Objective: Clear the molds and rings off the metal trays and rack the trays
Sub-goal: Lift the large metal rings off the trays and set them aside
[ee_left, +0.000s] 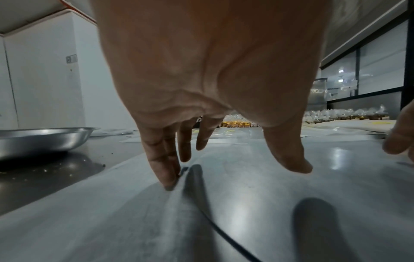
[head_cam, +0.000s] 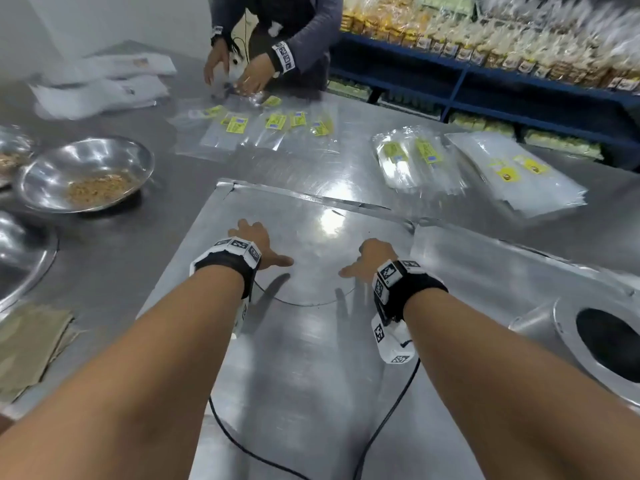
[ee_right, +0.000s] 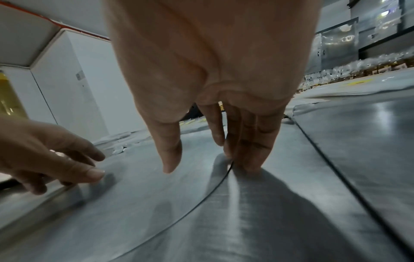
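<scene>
A flat metal tray lies before me on the steel table. On it rests a thin round metal disc, its edge showing as a dark arc. My left hand is at the disc's left edge, where its straight fingers touch the rim while the thumb hovers. At the disc's right edge is my right hand; its fingers are straight and press at the rim. Neither hand holds anything. A second tray lies to the right, with a round metal mold lying on it.
Steel bowls stand at the left, one with crumbs. Brown paper lies near the left front. Labelled plastic bags cover the far side, where another person's hands work. Behind is a blue shelf of packed goods.
</scene>
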Demonstrator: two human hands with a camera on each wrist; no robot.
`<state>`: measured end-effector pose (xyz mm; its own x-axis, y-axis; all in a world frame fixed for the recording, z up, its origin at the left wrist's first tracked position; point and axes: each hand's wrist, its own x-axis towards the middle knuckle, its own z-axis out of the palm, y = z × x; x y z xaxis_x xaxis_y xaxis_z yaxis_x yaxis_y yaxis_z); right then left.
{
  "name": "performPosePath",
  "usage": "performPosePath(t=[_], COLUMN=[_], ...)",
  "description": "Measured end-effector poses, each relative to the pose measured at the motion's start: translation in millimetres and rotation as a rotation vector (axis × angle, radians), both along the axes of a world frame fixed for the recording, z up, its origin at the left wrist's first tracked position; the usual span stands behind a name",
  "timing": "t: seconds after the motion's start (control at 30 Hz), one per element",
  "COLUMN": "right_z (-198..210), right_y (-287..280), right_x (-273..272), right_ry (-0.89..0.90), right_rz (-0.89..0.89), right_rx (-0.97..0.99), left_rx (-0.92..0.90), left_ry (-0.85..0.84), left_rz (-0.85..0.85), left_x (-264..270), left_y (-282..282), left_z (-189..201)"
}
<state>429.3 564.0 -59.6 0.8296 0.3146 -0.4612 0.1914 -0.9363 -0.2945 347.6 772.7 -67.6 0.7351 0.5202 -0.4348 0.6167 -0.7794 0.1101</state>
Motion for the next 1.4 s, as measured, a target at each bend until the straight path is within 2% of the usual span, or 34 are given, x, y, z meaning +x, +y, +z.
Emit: performPosePath(t=[0.23,0.37,0.47,0.57,0.7,0.83,1.0,1.2,1.4], right_z=[-15,-15,-13,-8,4,29,83,141,161], right_y=[15,12,4,3,-2,-22,-73,-175,-298], right_x=[20,27,30,28,23,9,-20,-64,-118], right_ry=[-0.005,0.083,0.155,0.176,0.029,-0.099,-0.127,-0.183,-0.246], right_rz=[-0.194,-0.294,-0.386,-0.470,-0.493,-0.535,-0.462,-0.439,-0.486], right_rx=[0.016,0.054,0.163,0.272,0.350,0.534,0.607,0.666,0.691], left_rx=[-0.091,-0.210,-0.253,-0.289,-0.318,-0.353,-0.332,-0.331,-0.389], left_ry=[0.071,0.084,0.066,-0.026,-0.180,-0.384,-0.526,-0.537,-0.571], left_rz=[0.051,0.125,0.191,0.272,0.322,0.366,0.351,0.284,0.191], left_x=[24,27,25,18,3,-10,-41,-82,-118], left_y=[26,37,38,34,18,-1,-44,-135,-252], left_z=[-1,0,4,7,24,54,99,157,174])
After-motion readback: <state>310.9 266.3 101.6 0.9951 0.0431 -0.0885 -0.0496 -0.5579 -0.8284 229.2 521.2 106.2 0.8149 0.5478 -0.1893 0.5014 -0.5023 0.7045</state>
